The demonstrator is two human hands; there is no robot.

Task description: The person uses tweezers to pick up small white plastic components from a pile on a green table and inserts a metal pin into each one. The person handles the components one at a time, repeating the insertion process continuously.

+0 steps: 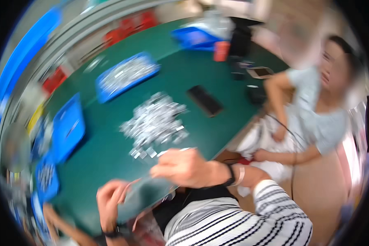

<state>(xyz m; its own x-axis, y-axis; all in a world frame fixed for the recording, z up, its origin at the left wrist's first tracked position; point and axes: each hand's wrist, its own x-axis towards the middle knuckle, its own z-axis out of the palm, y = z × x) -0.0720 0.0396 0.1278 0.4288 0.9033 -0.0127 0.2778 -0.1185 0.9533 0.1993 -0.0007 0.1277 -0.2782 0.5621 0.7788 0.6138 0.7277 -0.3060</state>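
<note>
Two blurred hands in the head view: left hand (pixel 108 201) and right hand (pixel 183 167), fingers closed on opposite ends of a thin see-through bag (pixel 145 198) at the near table edge. Right fingertips hidden; bag's contents unreadable. Just beyond: loose heap of small, flat, shiny silver pieces (pixel 156 123), outlines smeared. Smooth green table (pixel 106 133); shallow plastic blue tray (pixel 129 87) behind the heap, more silver bits inside.
</note>
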